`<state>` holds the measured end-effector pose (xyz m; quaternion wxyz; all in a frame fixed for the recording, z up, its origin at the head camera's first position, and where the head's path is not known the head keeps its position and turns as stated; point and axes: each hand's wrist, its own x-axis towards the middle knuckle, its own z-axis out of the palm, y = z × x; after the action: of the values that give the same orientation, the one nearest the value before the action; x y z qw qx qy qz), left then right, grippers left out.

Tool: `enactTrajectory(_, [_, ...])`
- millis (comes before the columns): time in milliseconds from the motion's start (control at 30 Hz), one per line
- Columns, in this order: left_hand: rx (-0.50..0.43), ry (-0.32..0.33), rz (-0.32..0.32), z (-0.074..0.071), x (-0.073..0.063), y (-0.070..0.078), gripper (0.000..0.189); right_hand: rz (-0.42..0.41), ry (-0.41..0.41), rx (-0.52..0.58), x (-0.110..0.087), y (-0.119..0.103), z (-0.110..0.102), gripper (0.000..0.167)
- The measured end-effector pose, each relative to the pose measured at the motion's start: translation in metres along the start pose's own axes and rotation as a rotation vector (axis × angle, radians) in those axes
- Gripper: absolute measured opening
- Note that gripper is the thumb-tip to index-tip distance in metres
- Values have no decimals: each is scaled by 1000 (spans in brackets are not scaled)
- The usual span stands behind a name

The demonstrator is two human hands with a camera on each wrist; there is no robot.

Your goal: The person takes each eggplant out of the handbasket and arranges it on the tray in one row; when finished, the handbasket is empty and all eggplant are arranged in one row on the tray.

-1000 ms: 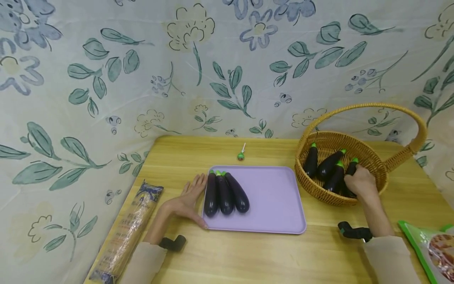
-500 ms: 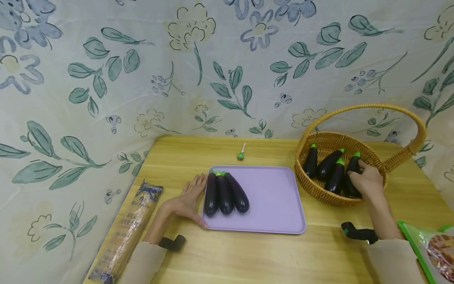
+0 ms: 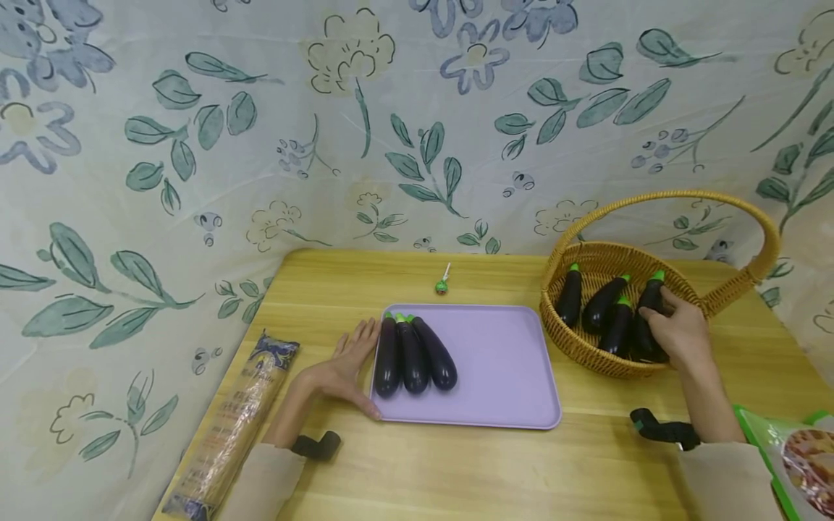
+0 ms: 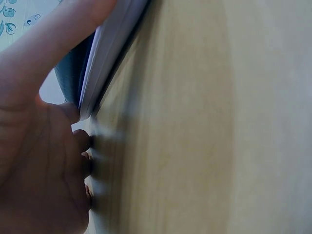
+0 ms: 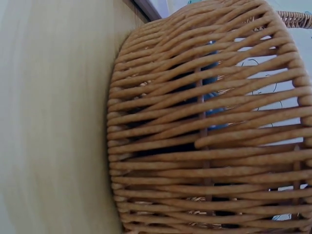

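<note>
My left hand (image 3: 339, 369) lies with fingers spread against the left edge of a lilac tray (image 3: 502, 362). In the left wrist view, the thumb (image 4: 48, 44) is over the tray's side and the fingertips are down at the table. On the tray's left part, three dark eggplants (image 3: 414, 354) lie side by side. Inside the wicker basket (image 3: 580, 354), my right hand (image 3: 684, 336) grips the rightmost eggplant (image 3: 645, 341), thumb on its near side. Three other eggplants (image 3: 602, 304) lie to its left. The right wrist view shows mostly the woven basket wall (image 5: 209, 126), which hides that hand.
Behind the tray lies a green lollipop (image 3: 441, 286). A long pack of dry noodles (image 3: 234, 427) is along the table's left edge, and a green-edged food bag (image 3: 795, 456) at the right. The basket's tall handle (image 3: 677, 194) arches above it. A patterned cloth hangs behind.
My right hand has moved slightly to the right inside the basket, and the eggplant in its grip has shifted toward the back. The left hand and tray stay in place.
</note>
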<state>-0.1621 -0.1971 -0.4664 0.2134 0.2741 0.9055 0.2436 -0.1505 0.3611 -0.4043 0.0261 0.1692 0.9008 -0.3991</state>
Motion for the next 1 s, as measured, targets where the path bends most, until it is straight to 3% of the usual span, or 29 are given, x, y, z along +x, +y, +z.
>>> enactTrajectory(367, [3, -4, -7, 0, -1, 0, 162, -105, -21, 99, -14, -13, -10, 77])
enactTrajectory(600, [6, -3, -1, 1, -1, 0, 161, -120, -181, 112, -34, -29, -11, 73])
enactTrajectory(733, [4, 2, 3, 1, -1, 0, 161, -180, -263, 96, -46, -35, -8, 69])
enactTrajectory(1000, [6, 5, 3, 0, -1, 0, 161, -234, -311, 144, -61, -45, 7, 66])
